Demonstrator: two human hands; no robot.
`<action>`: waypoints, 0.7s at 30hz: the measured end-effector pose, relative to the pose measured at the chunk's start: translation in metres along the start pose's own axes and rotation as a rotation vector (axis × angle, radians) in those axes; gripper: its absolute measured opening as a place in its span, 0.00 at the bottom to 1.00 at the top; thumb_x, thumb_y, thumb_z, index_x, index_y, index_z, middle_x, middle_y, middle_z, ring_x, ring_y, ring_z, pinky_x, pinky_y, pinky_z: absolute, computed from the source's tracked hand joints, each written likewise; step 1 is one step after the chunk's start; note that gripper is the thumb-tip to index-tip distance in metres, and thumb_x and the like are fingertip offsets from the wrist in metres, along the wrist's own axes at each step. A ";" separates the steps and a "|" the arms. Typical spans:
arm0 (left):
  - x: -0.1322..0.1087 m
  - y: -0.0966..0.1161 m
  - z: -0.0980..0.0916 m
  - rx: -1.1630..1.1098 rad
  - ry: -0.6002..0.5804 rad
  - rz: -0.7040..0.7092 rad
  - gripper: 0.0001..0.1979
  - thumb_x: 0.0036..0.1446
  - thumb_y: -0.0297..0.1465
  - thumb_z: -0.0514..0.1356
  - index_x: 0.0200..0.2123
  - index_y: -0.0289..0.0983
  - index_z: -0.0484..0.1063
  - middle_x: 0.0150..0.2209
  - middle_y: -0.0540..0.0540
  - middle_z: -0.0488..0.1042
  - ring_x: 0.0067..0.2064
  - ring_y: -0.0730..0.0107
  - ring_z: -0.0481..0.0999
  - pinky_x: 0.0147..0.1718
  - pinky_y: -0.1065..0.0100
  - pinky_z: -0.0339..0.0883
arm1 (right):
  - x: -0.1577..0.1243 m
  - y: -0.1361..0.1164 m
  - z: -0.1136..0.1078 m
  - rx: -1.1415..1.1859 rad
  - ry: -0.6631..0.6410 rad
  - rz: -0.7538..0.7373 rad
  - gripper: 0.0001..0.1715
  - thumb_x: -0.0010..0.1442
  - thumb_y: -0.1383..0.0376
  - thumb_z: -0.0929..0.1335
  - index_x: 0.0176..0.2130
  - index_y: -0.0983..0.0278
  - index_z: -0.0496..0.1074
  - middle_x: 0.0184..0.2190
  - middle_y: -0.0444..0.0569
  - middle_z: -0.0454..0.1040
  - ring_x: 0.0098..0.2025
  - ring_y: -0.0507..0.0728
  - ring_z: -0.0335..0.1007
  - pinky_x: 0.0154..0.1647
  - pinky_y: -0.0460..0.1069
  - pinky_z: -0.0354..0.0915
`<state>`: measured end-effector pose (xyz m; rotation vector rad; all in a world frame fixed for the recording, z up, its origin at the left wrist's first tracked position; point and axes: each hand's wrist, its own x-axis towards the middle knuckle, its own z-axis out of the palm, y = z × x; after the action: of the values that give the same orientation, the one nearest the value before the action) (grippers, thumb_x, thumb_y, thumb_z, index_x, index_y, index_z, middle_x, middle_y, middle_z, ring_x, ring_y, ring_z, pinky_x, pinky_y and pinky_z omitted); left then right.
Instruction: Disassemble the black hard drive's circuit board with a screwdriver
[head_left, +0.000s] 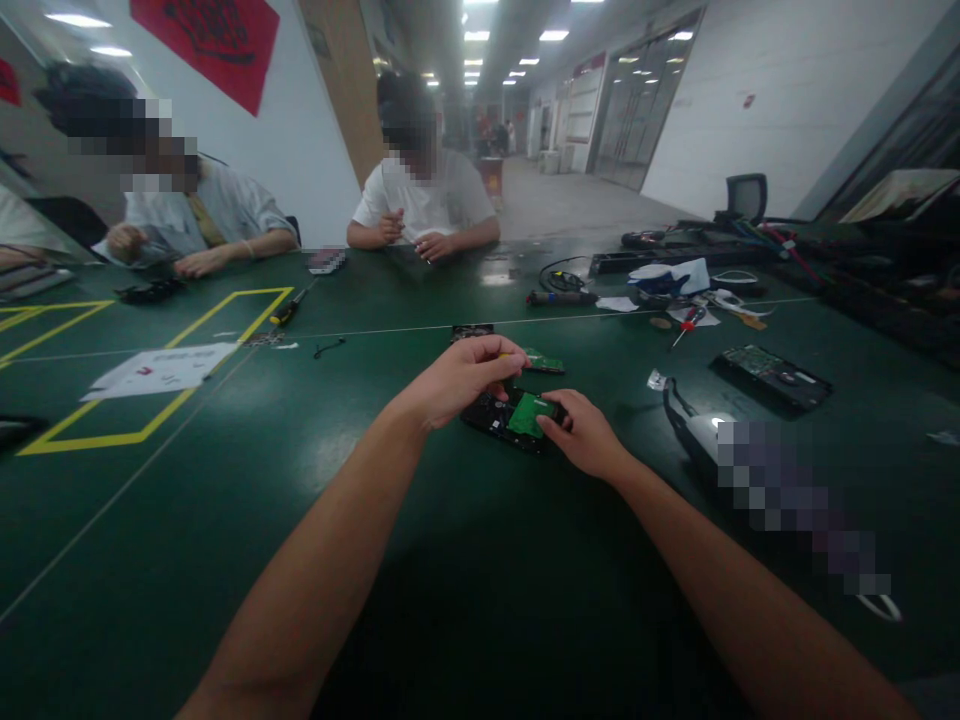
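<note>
A black hard drive with a green circuit board on top lies on the dark green table in front of me. My left hand is closed above its far edge, pinching a thin tool with a yellow handle that mostly hides in the fingers. My right hand grips the drive's right end, thumb pressing the green board. A second green board lies just behind the drive.
Two people sit at the far side, hands busy. A yellow-handled screwdriver, white paper inside yellow tape lines, another opened drive, a red screwdriver, cables and a white device lie around.
</note>
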<state>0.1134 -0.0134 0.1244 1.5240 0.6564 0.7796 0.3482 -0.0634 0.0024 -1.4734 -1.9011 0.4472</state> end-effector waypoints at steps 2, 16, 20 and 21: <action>-0.001 0.001 -0.001 0.044 -0.005 0.004 0.11 0.61 0.39 0.66 0.38 0.36 0.79 0.41 0.45 0.75 0.38 0.71 0.72 0.33 0.70 0.67 | 0.000 -0.001 0.000 0.003 -0.001 0.004 0.19 0.67 0.60 0.69 0.56 0.63 0.72 0.54 0.58 0.74 0.42 0.59 0.72 0.43 0.56 0.70; -0.003 0.004 -0.003 0.081 -0.036 0.017 0.14 0.61 0.38 0.67 0.46 0.37 0.78 0.38 0.47 0.73 0.37 0.71 0.72 0.32 0.71 0.69 | -0.001 -0.005 -0.003 -0.004 -0.022 0.011 0.20 0.68 0.59 0.69 0.56 0.63 0.71 0.54 0.57 0.73 0.43 0.59 0.71 0.43 0.55 0.69; -0.002 0.003 -0.002 0.092 -0.019 0.034 0.13 0.63 0.39 0.65 0.44 0.36 0.78 0.40 0.45 0.76 0.39 0.69 0.75 0.32 0.71 0.70 | -0.001 -0.003 -0.001 0.002 -0.011 0.008 0.20 0.67 0.60 0.69 0.57 0.62 0.71 0.53 0.57 0.74 0.43 0.59 0.72 0.43 0.56 0.69; -0.002 0.002 -0.002 0.088 -0.016 0.041 0.13 0.63 0.39 0.65 0.43 0.35 0.78 0.40 0.44 0.77 0.41 0.67 0.76 0.32 0.71 0.70 | -0.001 -0.002 -0.001 0.001 -0.010 0.007 0.21 0.67 0.60 0.69 0.57 0.63 0.71 0.54 0.57 0.74 0.43 0.59 0.71 0.43 0.56 0.69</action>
<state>0.1105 -0.0136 0.1267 1.6266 0.6565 0.7781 0.3473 -0.0650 0.0044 -1.4801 -1.9038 0.4603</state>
